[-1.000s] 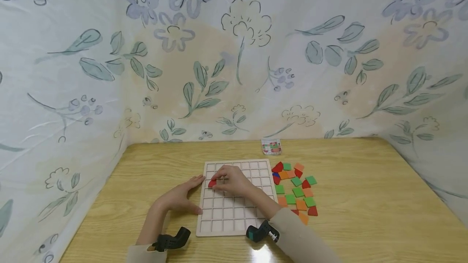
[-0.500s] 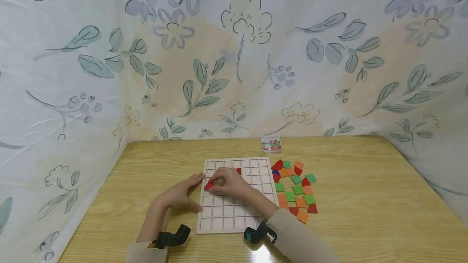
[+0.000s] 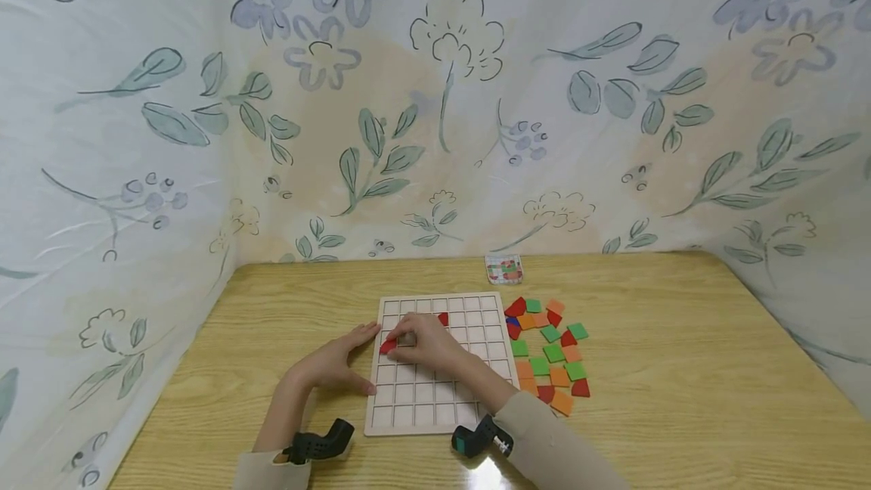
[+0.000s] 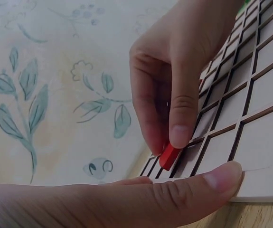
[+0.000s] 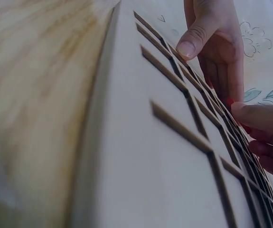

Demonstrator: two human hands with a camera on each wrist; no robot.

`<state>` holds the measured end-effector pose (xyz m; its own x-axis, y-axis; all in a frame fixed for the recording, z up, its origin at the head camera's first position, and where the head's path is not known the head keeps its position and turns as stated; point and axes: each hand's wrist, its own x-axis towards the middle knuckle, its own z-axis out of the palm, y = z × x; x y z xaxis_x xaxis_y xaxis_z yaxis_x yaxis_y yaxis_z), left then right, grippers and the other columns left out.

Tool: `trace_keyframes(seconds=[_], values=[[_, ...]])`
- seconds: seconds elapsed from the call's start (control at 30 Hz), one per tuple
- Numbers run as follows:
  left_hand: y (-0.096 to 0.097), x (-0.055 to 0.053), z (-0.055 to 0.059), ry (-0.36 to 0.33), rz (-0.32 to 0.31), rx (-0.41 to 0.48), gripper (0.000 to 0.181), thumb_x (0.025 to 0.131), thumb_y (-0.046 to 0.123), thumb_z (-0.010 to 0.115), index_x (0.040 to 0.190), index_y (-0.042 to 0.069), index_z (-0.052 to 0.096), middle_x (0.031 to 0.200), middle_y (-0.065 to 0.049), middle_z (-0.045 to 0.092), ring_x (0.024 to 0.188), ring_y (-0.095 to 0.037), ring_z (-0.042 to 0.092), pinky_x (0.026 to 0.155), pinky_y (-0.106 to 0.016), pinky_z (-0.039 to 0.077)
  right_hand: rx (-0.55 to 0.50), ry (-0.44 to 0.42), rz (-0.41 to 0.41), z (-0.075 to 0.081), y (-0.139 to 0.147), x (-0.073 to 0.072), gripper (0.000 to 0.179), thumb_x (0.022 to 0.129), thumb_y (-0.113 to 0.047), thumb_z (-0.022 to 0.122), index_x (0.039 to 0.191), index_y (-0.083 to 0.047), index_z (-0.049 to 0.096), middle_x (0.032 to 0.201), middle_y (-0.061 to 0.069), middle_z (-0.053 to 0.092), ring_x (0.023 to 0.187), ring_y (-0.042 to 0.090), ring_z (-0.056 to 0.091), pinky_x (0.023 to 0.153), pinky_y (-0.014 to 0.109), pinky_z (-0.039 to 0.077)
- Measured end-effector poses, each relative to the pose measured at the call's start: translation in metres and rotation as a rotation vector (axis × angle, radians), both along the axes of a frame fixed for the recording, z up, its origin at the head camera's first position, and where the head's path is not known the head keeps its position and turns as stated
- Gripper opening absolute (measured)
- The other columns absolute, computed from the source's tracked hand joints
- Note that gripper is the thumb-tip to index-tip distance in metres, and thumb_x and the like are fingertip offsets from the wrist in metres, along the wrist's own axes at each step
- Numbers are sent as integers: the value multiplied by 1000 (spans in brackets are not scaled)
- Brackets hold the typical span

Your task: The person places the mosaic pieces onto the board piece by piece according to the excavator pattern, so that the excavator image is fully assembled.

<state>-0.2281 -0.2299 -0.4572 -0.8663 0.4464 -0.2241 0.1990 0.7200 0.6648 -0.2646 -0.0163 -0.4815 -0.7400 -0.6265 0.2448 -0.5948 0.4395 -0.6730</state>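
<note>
In the head view my right hand [image 3: 432,345] reaches over a wooden grid board [image 3: 404,418], its thumb and fingers pinching a small red tile [image 3: 387,347] at a square by the board's left edge. The left wrist view shows that red tile [image 4: 168,159] tilted between thumb and fingers, its lower end right at the grid. My left hand [image 3: 333,365] lies along the board's left side, fingers and thumb spread and touching the frame. A second red tile [image 3: 444,319] sits in a square farther back, partly covered by my right hand.
Right of the board lies a loose spread of flat tiles: green ones [image 3: 554,354], orange ones [image 3: 560,377], red ones [image 3: 580,388] and a bit of blue. A small printed card [image 3: 504,270] with a coloured pattern lies behind the board. Floral cloth [image 3: 469,172] hangs around the wooden table [image 3: 680,369].
My right hand has shifted slightly left and toward me with the red tile, which now tilts at the left column. The second red tile has come into view. My left hand stays put.
</note>
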Motion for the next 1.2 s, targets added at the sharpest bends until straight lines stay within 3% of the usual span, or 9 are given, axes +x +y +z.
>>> trace_keyframes(seconds=[0.2,0.53,0.73,1.0,1.2], values=[[-1,0,-1,7,-18,14,98,65,34,83,145,13,31,152,-9,24,140,-35,14,107,-59,19,-21,4,-39,-3,-3,-4,23,77,-24,75,97,-12,73,91,-4,65,88,7,58,84,23,46],[-2,-1,-3,15,-19,19,99,64,34,83,145,12,30,152,-10,23,140,-35,15,107,-58,18,15,13,-79,-2,-7,-7,22,78,-21,75,96,-10,73,89,-2,65,86,9,58,80,23,47],[-1,1,-1,-2,4,12,99,63,33,83,145,13,31,152,-9,24,139,-35,16,107,-58,19,35,31,-68,0,-7,-7,22,78,-21,75,96,-10,73,89,-2,65,86,10,58,79,23,47],[-2,2,1,3,-14,21,99,63,34,83,145,12,31,152,-11,24,139,-36,16,106,-58,21,67,83,-42,0,-6,-8,18,79,-18,73,96,-11,73,90,-1,66,87,13,58,79,26,46],[-2,1,3,-4,-25,27,99,64,34,83,145,12,30,152,-11,23,139,-36,15,106,-59,21,77,59,-38,2,-4,-9,18,80,-18,71,97,-12,73,91,-3,65,88,12,58,80,26,46]])
